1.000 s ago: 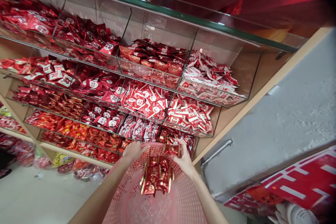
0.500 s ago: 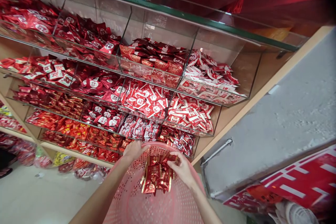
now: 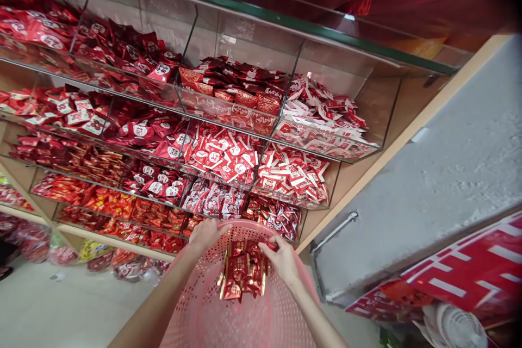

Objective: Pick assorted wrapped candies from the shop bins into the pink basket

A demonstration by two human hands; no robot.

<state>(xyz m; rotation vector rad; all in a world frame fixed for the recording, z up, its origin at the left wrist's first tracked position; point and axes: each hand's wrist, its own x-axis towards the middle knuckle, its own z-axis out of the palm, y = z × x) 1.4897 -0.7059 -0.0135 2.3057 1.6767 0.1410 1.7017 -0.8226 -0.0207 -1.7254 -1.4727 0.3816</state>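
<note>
A pink perforated plastic basket (image 3: 220, 318) stands tilted in front of me, its open side toward me. My left hand (image 3: 205, 236) grips its far rim from the left. Inside lies a small heap of shiny red-and-gold wrapped candies (image 3: 243, 272), resting against the basket's far wall. My right hand (image 3: 282, 261) reaches in over the right side, thumb and forefinger around a red wrapper at the heap's upper right edge; the other fingers are partly hidden.
Ahead rises a wooden shelf unit with clear divided bins (image 3: 326, 144) full of red and white packets. A grey wall (image 3: 460, 168) is on the right, above a red printed sheet (image 3: 473, 266) and a white fan (image 3: 457, 326). Bagged goods (image 3: 98, 250) lie on the floor at left.
The view has shifted slightly, so the shelves sit a little further left. My right thumb and forefinger have moved slightly at the heap's edge. My left hand stays on the rim.
</note>
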